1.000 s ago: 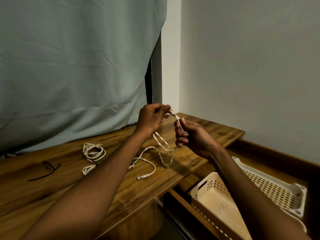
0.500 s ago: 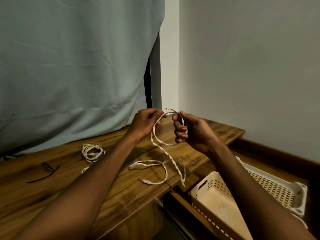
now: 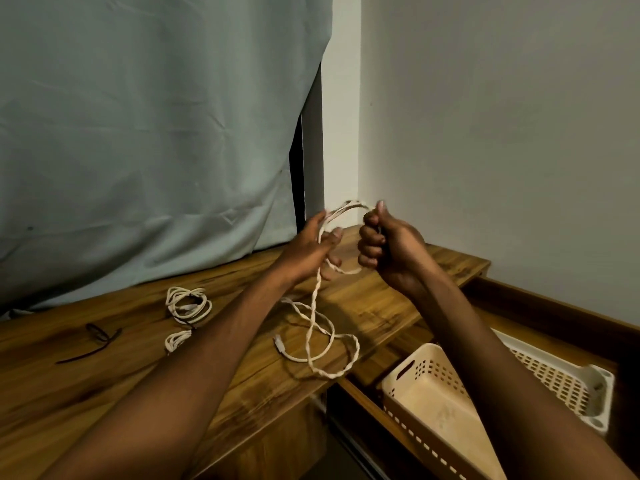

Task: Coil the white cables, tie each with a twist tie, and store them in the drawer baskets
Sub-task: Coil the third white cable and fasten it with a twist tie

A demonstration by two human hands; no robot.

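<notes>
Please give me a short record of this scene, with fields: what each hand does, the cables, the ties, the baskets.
left hand: guides the cable loop
right hand: fist grip on the coil
cable tail: on the desk
other cables: coiled, left on desk
ties: dark, far left
baskets: two in the open drawer, no cables seen inside

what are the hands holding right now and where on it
Both hands hold the same white cable. The right hand grips the gathered loops in its fist; the left hand has the next loop running over its fingers. The rest trails onto the desk.
</notes>
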